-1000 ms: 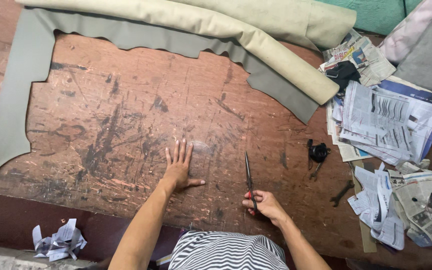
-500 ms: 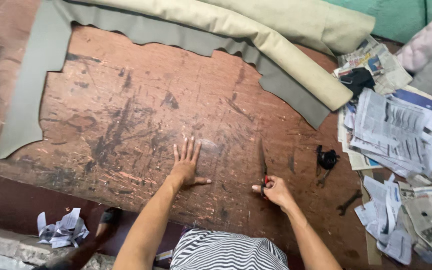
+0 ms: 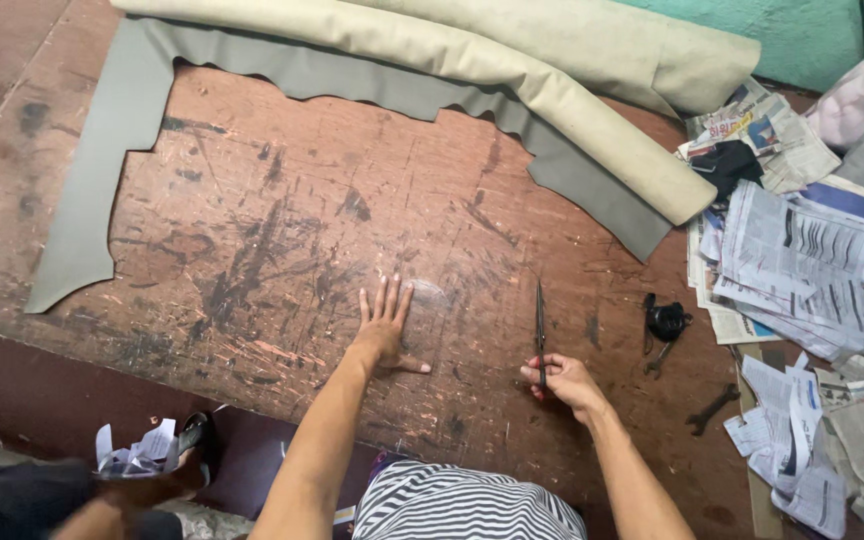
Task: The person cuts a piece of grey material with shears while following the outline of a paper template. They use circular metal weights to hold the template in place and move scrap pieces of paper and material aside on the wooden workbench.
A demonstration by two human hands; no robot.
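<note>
I hold the scissors [image 3: 539, 325] by their handles at the near edge of the worktop [image 3: 282, 220], blades shut and pointing away from me, lying flat or nearly flat on the scarred wood. The risk I see is the point: it faces the open stretch of worktop between my hands, and if I slide the scissors sideways without lifting them, the tip could catch in one of the gouges and jerk in my grip, or swing toward my other hand. My right hand [image 3: 564, 382] is closed around the handles, fingers curled in. My left hand [image 3: 384, 325] lies flat on bare wood, fingers spread wide and thumb out to the side, holding nothing, near the blades but clear of them. Farther off, the grey sheet [image 3: 102, 170] runs along the left and far edges, with the cream roll [image 3: 512, 75] lying on it. Newspapers [image 3: 802, 260] are piled at the right, a small black object [image 3: 665, 322] and a wrench [image 3: 712, 408] just beside them.
</note>
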